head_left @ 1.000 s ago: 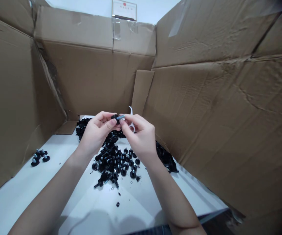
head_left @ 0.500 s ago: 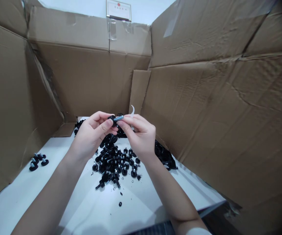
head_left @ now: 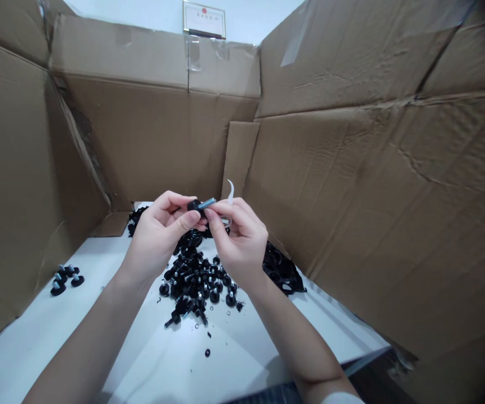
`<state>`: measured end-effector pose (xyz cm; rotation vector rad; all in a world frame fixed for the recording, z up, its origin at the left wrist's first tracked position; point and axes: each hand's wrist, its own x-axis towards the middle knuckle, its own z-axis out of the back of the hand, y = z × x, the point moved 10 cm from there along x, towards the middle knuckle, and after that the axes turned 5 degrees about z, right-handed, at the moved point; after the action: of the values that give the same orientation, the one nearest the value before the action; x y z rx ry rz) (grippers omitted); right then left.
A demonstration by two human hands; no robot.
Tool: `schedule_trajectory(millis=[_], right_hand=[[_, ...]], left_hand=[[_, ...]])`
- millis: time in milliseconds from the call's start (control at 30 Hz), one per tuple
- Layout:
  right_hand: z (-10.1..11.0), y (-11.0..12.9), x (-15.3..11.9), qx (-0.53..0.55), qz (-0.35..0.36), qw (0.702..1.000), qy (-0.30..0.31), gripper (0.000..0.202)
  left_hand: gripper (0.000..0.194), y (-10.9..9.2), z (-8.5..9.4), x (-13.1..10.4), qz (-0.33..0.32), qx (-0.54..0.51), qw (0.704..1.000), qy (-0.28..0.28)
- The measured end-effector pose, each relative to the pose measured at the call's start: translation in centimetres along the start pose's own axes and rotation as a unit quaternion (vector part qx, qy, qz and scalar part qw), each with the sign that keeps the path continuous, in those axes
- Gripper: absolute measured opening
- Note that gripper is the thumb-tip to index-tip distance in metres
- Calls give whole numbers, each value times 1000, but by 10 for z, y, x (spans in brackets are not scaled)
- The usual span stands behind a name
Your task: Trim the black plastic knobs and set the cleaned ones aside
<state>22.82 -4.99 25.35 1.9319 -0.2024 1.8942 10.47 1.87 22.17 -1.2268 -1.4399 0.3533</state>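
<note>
My left hand point(head_left: 158, 230) is closed on a screw-in levelling foot point(head_left: 194, 205), a round black base with a bright metal threaded stud pointing right and slightly up. Opposite it, my right hand point(head_left: 240, 235) is closed too, its thumb and forefinger pinched against the foot's edge near the stud. A thin white curved tool point(head_left: 231, 189) sticks up out of the right fist; most of it is hidden by the fingers. Below both hands a heap of similar black feet point(head_left: 194, 280) lies on the white table point(head_left: 149, 359), mixed with small black scraps.
Several black feet point(head_left: 66, 278) stand grouped at the left, studs up. Cardboard walls point(head_left: 149, 134) rise at the left, back and right. Black plastic sheeting point(head_left: 282, 269) lies along the right wall. A loose black ring point(head_left: 207, 353) sits near the front.
Both hands have shifted very slightly to the right with the foot. The foot has turned a little, and the right thumb now sits lower against its edge.
</note>
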Motion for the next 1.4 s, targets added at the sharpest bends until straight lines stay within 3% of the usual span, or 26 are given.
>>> schedule_trajectory(millis=[167,433,567,667,767,933,1100,1200,1300,1400], right_hand=[[0,4,1,0,10,1000,11,11],[-6,-17,-2,53,-67,996,14,10],[-6,-11,-1,62,-83,994,33,14],[16,-4,4,19,-66,997,-26,12],[42,-4,11,-72,-39,993,-88,9],[57,-34,27,-279,-36,959,-9,13],[88,-106,25,-436,-201,873,83,13],[106,-136,18,-469,-272,834,97,11],[116,-146,16,-500,-275,817,84,15],[116,-147,17,-511,-255,818,72,22]], left_hand=[[18,-7,-1,-3,-33,33,999,-5],[20,-32,-5,-15,-191,187,962,-54],[22,-26,20,-4,-221,260,931,-126],[22,-20,54,12,-184,193,948,-172],[19,-15,71,25,-113,50,982,-140],[25,-9,65,26,16,-57,995,-84],[27,0,57,24,74,-102,989,-72],[25,4,55,25,93,-110,988,-57],[18,8,54,25,109,-101,988,-40],[18,10,49,24,115,-93,989,-12]])
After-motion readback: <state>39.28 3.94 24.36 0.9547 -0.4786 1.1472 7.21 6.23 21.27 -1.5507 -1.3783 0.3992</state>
